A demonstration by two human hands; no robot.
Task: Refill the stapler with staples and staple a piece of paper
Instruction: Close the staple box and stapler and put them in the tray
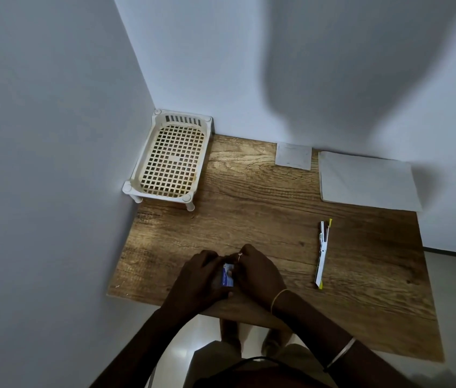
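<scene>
We see 2 hands, left hand [203, 275] and right hand [257, 273], gripping small blue box [228, 275], possibly staples; stapler [322, 253] lies open, well right, on wooden table [249, 197].

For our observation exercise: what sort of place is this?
Probably a small home or office desk nook: a wooden table set in a plain wall corner, with a stack of paper, an opened stapler and a plastic tray.
</scene>
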